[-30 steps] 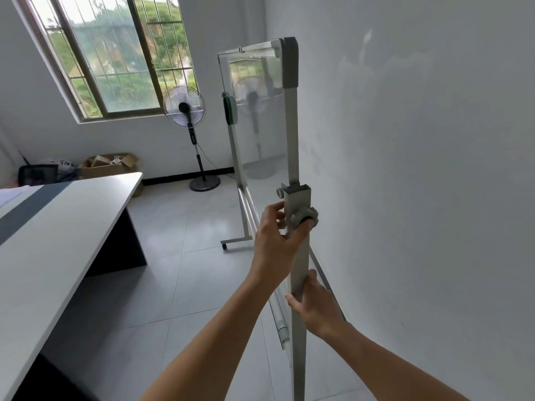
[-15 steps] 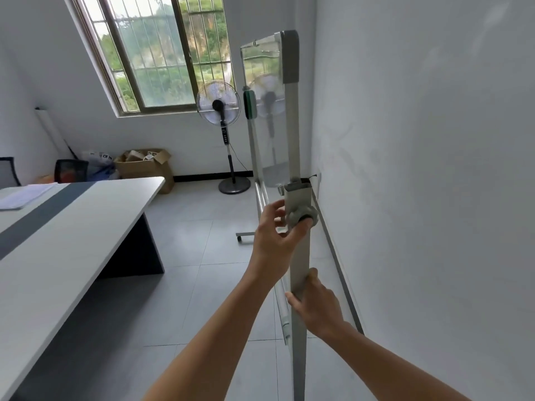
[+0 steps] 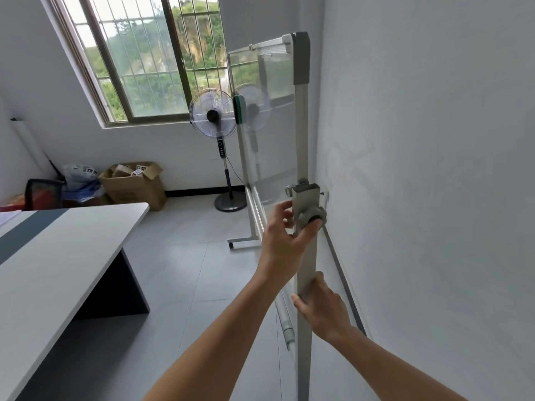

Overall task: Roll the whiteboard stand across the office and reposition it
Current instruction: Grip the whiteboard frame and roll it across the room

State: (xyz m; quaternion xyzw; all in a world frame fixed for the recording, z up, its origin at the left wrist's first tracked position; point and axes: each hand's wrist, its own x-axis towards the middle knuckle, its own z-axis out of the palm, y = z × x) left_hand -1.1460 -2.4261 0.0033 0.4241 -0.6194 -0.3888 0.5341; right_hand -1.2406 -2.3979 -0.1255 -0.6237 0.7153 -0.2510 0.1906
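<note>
The fingers of the left hand are curled around the near upright of the whiteboard stand, with the thumb pressed against the round grey knob of the height clamp. The fingers of the right hand are closed around the same upright lower down, thumb on the near face. Both forearms are extended forward and upward from the bottom of the view, the left wrist raised above the right.

One whiteboard stand is counted; it is seen edge-on, upright, just beside the wall on the right, its far foot resting on the tiled floor. One green object is noted on the far upright; its nature cannot be told. One pedestal fan stands beyond the stand, below one barred window. One white table with a dark stripe occupies the left. One open cardboard box sits by the far wall and holds smaller boxes bearing printed markers. One plastic bag lies beside it.
</note>
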